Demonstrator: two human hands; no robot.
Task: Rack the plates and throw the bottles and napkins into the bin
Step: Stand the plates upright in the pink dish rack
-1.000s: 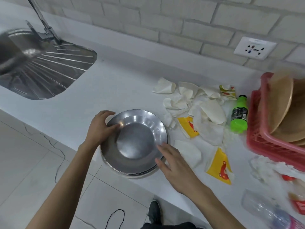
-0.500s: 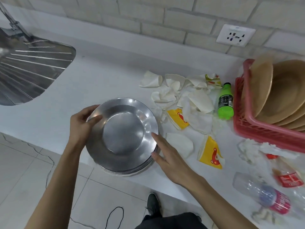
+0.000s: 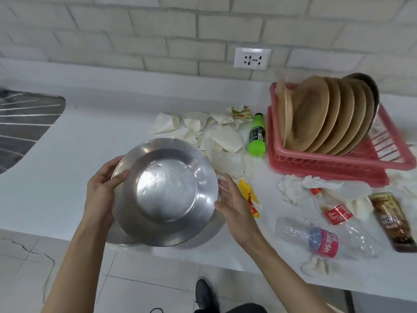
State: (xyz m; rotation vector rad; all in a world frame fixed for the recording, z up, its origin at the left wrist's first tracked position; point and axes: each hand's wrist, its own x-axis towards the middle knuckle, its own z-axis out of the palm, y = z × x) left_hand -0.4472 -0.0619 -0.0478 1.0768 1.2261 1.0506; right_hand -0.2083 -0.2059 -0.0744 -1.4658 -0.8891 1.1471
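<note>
Head view: the left hand point(image 3: 101, 188) has the top steel plate point(image 3: 167, 190) by its left rim, thumb curled over the edge and fingers wrapped underneath. That's a firm grip. On the other side, the right hand point(image 3: 234, 206) is mostly spread, its fingers fairly straight and laid against the plate's right rim; the thumb can't be made out.

The plate sits at centre frame, tilted, raised off the rest of the steel stack point(image 3: 117, 239), which peeks out beneath it at the near edge of the white counter point(image 3: 79, 143).

Over at the right of the frame stands the pink rack point(image 3: 316, 161), a row of tan plates point(image 3: 316, 116) leaning on edge inside it. Just beside its left wall lies a green bottle point(image 3: 256, 136), cap pointing away. Crumpled napkins point(image 3: 225, 138) are heaped between the plate and that bottle, and a yellow packet point(image 3: 248, 197) lies just past the right hand.

Lower right, a clear bottle with a pink label point(image 3: 316, 239) lies on its side, a red-labelled bottle point(image 3: 336, 213) is near it, and a brown wrapper point(image 3: 392, 220) is further right. A sink drainboard point(image 3: 24, 125) is at the left edge and a wall socket point(image 3: 252, 58) is up top.
</note>
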